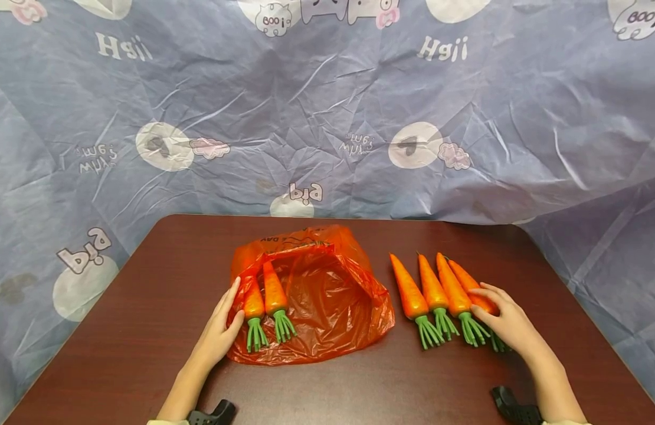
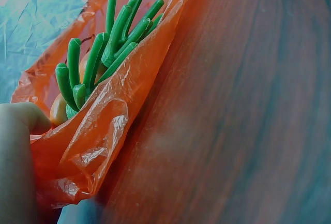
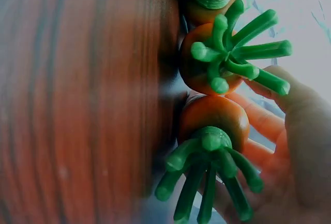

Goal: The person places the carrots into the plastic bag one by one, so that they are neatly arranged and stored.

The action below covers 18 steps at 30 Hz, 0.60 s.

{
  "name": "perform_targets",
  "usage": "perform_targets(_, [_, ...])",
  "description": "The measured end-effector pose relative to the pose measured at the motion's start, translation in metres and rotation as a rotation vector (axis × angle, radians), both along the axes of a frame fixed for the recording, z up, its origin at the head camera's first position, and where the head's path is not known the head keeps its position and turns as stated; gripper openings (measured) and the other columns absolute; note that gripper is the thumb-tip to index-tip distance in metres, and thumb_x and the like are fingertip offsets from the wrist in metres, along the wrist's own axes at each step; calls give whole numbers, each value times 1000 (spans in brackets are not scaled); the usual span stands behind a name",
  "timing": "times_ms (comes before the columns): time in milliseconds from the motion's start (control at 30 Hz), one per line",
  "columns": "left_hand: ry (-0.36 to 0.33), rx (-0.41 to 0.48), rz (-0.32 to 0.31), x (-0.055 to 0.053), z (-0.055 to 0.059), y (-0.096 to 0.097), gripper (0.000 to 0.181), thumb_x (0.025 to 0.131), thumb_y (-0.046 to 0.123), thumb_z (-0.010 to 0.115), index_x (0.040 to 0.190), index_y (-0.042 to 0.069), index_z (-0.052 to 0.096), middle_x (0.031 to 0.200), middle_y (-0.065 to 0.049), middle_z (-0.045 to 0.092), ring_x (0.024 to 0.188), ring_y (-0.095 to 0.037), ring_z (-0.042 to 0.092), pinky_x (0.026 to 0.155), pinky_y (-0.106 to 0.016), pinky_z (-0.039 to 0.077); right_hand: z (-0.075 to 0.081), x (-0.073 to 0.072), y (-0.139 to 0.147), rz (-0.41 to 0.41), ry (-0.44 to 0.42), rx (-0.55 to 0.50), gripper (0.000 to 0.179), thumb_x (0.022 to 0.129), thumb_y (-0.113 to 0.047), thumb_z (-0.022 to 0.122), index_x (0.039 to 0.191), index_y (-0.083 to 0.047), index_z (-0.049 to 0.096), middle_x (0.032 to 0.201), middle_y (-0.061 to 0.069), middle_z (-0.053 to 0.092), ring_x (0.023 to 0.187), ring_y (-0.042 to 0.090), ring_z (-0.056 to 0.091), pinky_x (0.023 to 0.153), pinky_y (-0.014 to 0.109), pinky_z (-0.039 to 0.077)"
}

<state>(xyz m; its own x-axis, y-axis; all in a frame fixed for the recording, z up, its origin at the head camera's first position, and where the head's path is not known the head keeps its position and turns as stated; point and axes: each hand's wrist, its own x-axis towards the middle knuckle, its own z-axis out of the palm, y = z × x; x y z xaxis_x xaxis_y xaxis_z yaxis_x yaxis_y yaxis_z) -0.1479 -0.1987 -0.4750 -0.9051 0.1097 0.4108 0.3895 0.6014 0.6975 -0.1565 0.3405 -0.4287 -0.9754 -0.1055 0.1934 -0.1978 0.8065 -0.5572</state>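
A red plastic bag (image 1: 327, 307) lies on its side with its mouth facing me. Two orange carrots (image 1: 275, 289) with green stem tops rest inside its left part, stems toward the opening. My left hand (image 1: 221, 324) holds the bag's left edge, fingers along the outside and thumb at the rim beside the nearer carrot. Several more carrots (image 1: 409, 289) lie in a row on the right, tips pointing away. Around the rightmost carrot (image 3: 214, 120) my right hand (image 1: 510, 321) has its fingers and thumb, partly covering it in the head view; its stems show beneath the hand.
The dark brown table (image 1: 359, 389) carries the bag and the carrots. Behind it hangs a wrinkled grey-blue printed sheet (image 1: 285, 94), which also runs down both sides. A strip of bare tabletop separates the bag from the carrot row.
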Motion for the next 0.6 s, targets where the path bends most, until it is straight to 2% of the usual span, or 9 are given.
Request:
perform_targets(67, [4, -3, 2, 0, -1, 0, 65, 90, 9, 53, 146, 20, 22, 144, -14, 33, 129, -33, 32, 99, -2, 11, -2, 0, 1, 2, 3, -4, 39, 86, -23, 60, 117, -1, 55, 132, 27, 39, 118, 49, 35, 89, 63, 28])
perform_targets(200, [-11, -14, 16, 1, -1, -1, 65, 91, 12, 52, 146, 24, 20, 144, -13, 33, 129, -31, 32, 102, -8, 13, -5, 1, 3, 9, 12, -6, 39, 84, -16, 60, 119, 1, 54, 131, 27, 39, 117, 49, 35, 88, 62, 29])
perform_targets(300, [-26, -23, 25, 1, 0, 0, 65, 91, 14, 52, 146, 25, 20, 145, -12, 32, 129, -30, 32, 107, -19, 19, -5, 1, 4, 3, 17, 7, 40, 82, -13, 61, 119, 1, 54, 130, 27, 39, 116, 48, 36, 87, 60, 30])
perform_targets(367, [-28, -25, 21, 1, 0, 0, 64, 91, 15, 52, 146, 25, 19, 145, -13, 32, 129, -31, 32, 108, -32, 25, -3, 1, 4, -5, 15, 19, 40, 82, -13, 62, 119, 1, 55, 130, 27, 40, 115, 48, 37, 86, 59, 31])
perform_targets(433, [-25, -25, 12, 1, 0, 0, 65, 91, 14, 52, 146, 24, 19, 145, -14, 32, 129, -32, 33, 105, -46, 28, 0, 3, 4, -16, 0, 33, 41, 82, -15, 62, 119, 0, 55, 130, 26, 40, 115, 48, 37, 86, 60, 31])
perform_targets(500, [-23, -27, 4, 0, 0, 0, 65, 91, 13, 52, 146, 23, 19, 144, -14, 32, 128, -34, 33, 102, -51, 29, 3, 5, 4, -32, -17, 54, 42, 83, -18, 62, 120, -1, 54, 132, 26, 40, 116, 49, 37, 85, 60, 32])
perform_targets(533, [-18, -26, 1, 0, 0, 0, 65, 91, 12, 52, 146, 22, 20, 144, -15, 33, 128, -34, 33, 102, -51, 29, 5, 5, 4, -38, -27, 61, 43, 83, -19, 61, 121, -1, 54, 133, 26, 39, 117, 49, 37, 85, 61, 32])
perform_targets(600, [-15, -21, -3, 0, 0, -1, 65, 91, 12, 53, 146, 22, 20, 144, -15, 32, 129, -34, 32, 108, -38, 27, 8, 7, 4, -51, -45, 79, 44, 84, -21, 60, 123, -2, 52, 134, 25, 39, 117, 49, 37, 84, 61, 32])
